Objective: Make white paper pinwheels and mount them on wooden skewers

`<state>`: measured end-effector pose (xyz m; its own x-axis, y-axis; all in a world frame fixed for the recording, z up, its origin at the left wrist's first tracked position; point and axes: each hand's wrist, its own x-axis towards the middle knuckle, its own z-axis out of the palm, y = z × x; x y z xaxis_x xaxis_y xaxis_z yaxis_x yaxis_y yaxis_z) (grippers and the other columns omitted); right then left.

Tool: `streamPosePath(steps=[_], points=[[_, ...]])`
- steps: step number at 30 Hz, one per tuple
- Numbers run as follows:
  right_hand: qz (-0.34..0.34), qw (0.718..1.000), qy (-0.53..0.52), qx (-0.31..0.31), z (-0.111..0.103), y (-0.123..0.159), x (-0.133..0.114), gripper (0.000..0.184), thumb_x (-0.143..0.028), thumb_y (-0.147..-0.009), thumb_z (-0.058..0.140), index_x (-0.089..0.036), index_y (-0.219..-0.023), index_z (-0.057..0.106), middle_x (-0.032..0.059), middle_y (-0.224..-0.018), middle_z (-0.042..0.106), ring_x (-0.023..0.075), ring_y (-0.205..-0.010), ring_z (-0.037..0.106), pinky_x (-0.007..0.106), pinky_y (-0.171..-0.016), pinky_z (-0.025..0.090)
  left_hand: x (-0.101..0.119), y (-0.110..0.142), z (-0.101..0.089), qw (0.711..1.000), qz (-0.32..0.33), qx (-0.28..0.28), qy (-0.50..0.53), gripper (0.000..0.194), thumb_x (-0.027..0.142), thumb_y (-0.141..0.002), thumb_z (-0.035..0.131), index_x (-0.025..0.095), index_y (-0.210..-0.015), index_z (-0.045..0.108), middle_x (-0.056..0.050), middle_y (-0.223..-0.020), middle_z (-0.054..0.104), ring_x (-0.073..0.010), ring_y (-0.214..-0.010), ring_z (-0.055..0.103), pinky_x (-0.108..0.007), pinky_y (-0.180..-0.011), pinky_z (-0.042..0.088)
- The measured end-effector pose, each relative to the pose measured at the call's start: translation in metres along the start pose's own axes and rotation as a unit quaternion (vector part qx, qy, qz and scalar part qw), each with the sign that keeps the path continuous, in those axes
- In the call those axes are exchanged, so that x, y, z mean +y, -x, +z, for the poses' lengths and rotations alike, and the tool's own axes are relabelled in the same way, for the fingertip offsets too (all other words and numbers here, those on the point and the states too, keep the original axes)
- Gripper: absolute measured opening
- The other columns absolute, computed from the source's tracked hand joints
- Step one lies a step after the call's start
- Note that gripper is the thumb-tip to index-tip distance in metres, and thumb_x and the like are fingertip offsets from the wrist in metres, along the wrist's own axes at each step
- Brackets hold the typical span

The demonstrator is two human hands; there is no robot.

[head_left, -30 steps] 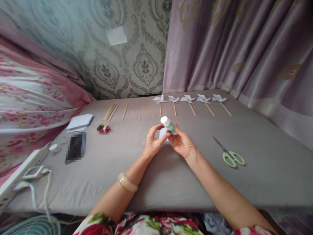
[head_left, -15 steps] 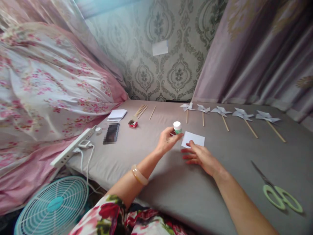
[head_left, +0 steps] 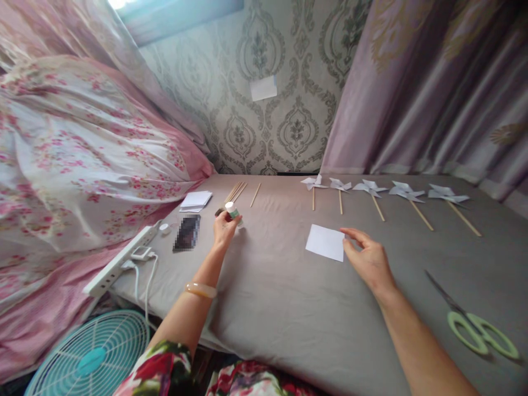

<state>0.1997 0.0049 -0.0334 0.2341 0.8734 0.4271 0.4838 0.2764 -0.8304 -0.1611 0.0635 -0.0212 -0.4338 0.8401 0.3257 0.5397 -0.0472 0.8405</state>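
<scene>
My left hand point(head_left: 225, 228) is closed round a small white-capped bottle point(head_left: 233, 211) with a green-and-white label, tilted a little above the bed. Just behind those fingers a small box point(head_left: 219, 212) shows only in part. On the right, my right hand point(head_left: 369, 257) pinches the right edge of a square sheet of white paper point(head_left: 325, 243) between thumb and fingers. Beyond the left hand lie several thin wooden sticks point(head_left: 236, 191), with one stick point(head_left: 256, 194) apart from them. A stack of white paper point(head_left: 195, 201) rests to their left.
Several paper pinwheels point(head_left: 406, 191) on sticks lie in a row at the back right. Green-handled scissors point(head_left: 474, 324) lie at the right front. A phone point(head_left: 187, 232) and a power strip point(head_left: 119, 261) with cables are at left, above a turquoise fan point(head_left: 91, 357).
My left hand has carried the bottle left, from beside the paper to the small red box. My right hand has shifted right and closed on the paper's edge; the sheet has turned slightly.
</scene>
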Motion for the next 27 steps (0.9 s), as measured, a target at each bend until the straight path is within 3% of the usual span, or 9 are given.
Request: streamPosePath(steps=[14,27], points=[[0.039,0.997,0.062,0.021,0.002,0.001,0.01,0.039,-0.037,-0.077,0.05,-0.013,-0.103,0.068,0.0152,-0.102,0.071,0.0264,-0.094,0.066,0.045,-0.091,0.049,0.008,-0.03,0.017,0.991,-0.037,0.032,-0.128,0.024,0.034,-0.068,0.067,0.016,-0.083,0.067,-0.008,-0.084,0.071,-0.0223,-0.079,0.063,-0.027,-0.068,0.041],[0.07,0.995,0.076,0.003,0.003,0.0,0.011,0.046,-0.042,-0.074,0.048,-0.012,-0.103,0.068,0.016,-0.1,0.071,0.0276,-0.094,0.066,0.044,-0.09,0.048,0.008,-0.027,0.028,0.984,-0.042,0.026,-0.174,0.028,0.03,-0.072,0.068,0.015,-0.095,0.067,-0.009,-0.095,0.072,-0.022,-0.089,0.065,-0.027,-0.077,0.044]])
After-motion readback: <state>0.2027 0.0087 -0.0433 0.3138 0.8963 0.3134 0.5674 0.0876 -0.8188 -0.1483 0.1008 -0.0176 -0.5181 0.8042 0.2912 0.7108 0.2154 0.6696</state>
